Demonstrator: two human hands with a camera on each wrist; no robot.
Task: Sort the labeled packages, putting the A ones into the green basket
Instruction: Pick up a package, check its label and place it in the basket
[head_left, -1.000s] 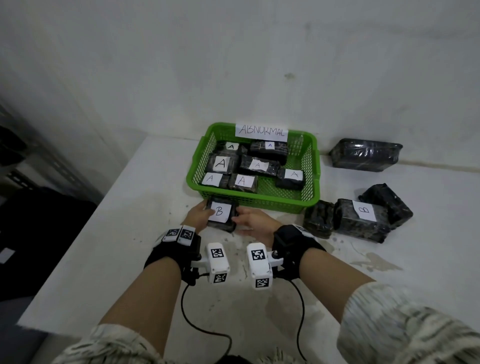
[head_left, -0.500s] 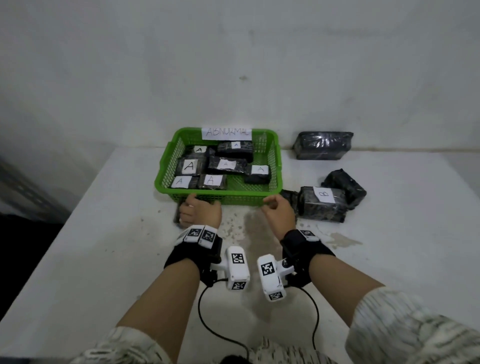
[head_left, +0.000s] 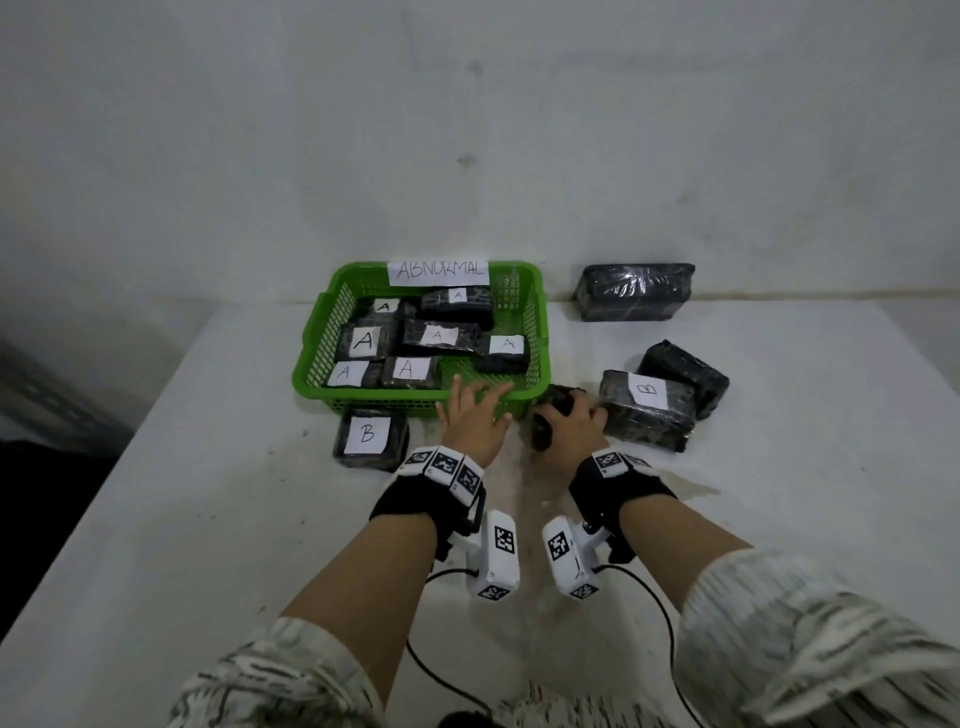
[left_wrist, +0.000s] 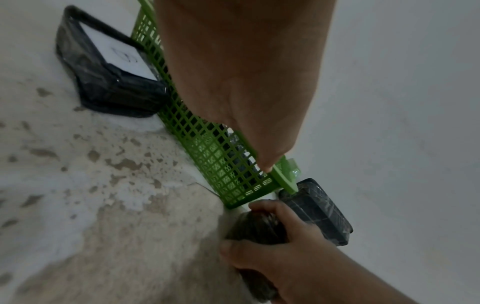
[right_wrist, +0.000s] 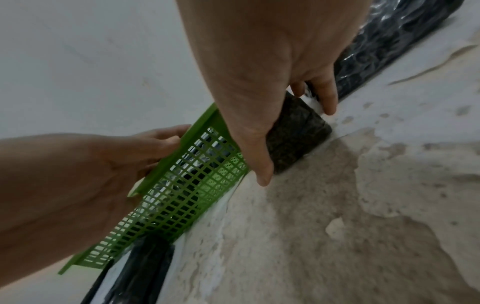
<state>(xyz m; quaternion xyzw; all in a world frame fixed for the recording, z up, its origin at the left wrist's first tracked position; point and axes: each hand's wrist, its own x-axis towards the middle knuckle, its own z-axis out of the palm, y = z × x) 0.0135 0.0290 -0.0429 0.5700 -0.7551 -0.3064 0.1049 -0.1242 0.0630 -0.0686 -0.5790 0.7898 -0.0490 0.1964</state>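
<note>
Beside the green mesh plastic basket (head_left: 535, 332) at four o'clock, the right hand (head_left: 571, 423) clamps a black film-wrapped package (head_left: 550, 402), probably slippery, so best grasped across its short sides; the left hand (head_left: 475, 415) hovers, fingers spread.

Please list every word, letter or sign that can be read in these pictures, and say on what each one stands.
"ABNORMAL": paper sign on the far rim of the green basket.
"A": white labels on six packages in the basket, e.g.; a seventh, small blue label probably also reads A.
"B": label on the package left of the hands.
"B": label, turned sideways, on the package at right.
Wrist marker tags: patterns only, no text.
</note>
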